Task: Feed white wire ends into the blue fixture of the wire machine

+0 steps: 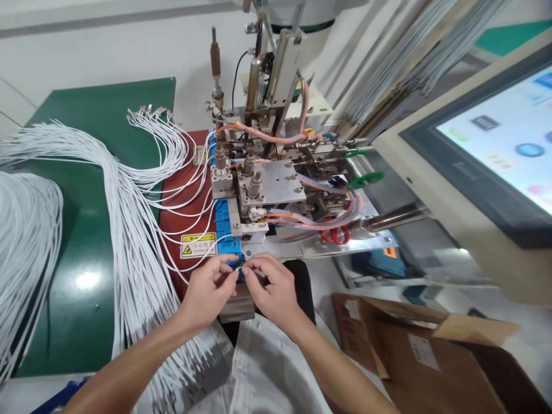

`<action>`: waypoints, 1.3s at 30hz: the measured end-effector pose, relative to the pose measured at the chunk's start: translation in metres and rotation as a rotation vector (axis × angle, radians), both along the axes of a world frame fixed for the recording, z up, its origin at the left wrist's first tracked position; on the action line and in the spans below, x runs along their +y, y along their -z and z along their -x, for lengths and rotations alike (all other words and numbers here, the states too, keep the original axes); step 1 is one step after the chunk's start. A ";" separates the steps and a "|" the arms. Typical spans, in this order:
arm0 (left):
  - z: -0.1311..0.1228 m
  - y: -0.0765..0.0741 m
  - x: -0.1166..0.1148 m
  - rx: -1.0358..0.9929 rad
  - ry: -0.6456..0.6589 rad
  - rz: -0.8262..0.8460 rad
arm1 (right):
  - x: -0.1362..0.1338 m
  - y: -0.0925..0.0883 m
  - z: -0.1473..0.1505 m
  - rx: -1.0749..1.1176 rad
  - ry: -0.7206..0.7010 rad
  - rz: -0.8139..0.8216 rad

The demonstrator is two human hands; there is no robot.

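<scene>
While left hand (pixel 209 287) and right hand (pixel 273 290) are pinching a blue plug (pixel 240 272) before the machine (pixel 276 184) | few wires (pixel 190 201) are sitting plugged in | bundle (pixel 129 259) left of machine is lying loose

Bright, even indoor light from overhead, colours clean. Hot glare patch on green mat (pixel 87 280) at 9 o'clock. Touchscreen (pixel 509 132) at 2 o'clock blown out, icons smeared. Metal plate (pixel 280 184) at centre shiny with small specular spots. Shadows soft and short, darkest under the machine front toward 6 o'clock. Left hand (pixel 209 290), right hand (pixel 276 293) and blue connector (pixel 239 275) pinched between their fingertips mostly sharp, slightly soft. Wide-lens bending at edges: white wires (pixel 26 230) at 9 o'clock and cardboard box (pixel 431 351) at 4 o'clock stretched, blurry.
</scene>
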State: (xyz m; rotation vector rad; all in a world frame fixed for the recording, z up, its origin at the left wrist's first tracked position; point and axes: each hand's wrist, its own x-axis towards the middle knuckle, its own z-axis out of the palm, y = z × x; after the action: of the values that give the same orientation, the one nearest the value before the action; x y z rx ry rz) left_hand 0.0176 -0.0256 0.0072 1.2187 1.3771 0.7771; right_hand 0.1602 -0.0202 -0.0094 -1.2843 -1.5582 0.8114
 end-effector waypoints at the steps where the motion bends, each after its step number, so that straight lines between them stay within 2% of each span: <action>1: 0.003 0.000 0.002 0.045 0.028 -0.012 | 0.001 0.002 -0.001 -0.024 -0.001 0.006; 6: 0.021 -0.003 0.013 0.438 0.208 -0.252 | 0.007 0.018 -0.002 -0.080 0.054 0.172; 9: 0.026 -0.003 0.018 0.596 0.268 -0.356 | 0.009 0.024 -0.001 -0.117 0.049 0.210; 14: 0.023 -0.002 0.020 0.672 0.294 -0.368 | 0.011 0.023 -0.002 -0.154 0.033 0.237; 21: 0.019 -0.002 0.021 0.755 0.308 -0.358 | 0.020 0.024 -0.007 -0.090 -0.044 0.456; 26: 0.021 0.004 0.021 0.752 0.322 -0.428 | 0.025 0.028 -0.014 -0.158 -0.133 0.316; 31: 0.021 0.007 0.019 0.774 0.316 -0.489 | 0.024 0.039 -0.002 -0.233 -0.048 0.147; 35: 0.020 0.005 0.016 0.874 0.346 -0.514 | 0.020 0.048 0.008 -0.151 0.022 0.158; 39: 0.022 0.006 0.015 0.979 0.426 -0.682 | 0.021 0.048 0.005 -0.111 0.039 0.201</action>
State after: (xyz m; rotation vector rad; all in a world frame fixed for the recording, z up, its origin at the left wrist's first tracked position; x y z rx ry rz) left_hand -0.0047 -0.0102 0.0013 2.5569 1.5282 0.3179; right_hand 0.1553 0.0007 -0.0577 -1.5223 -1.5638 0.9030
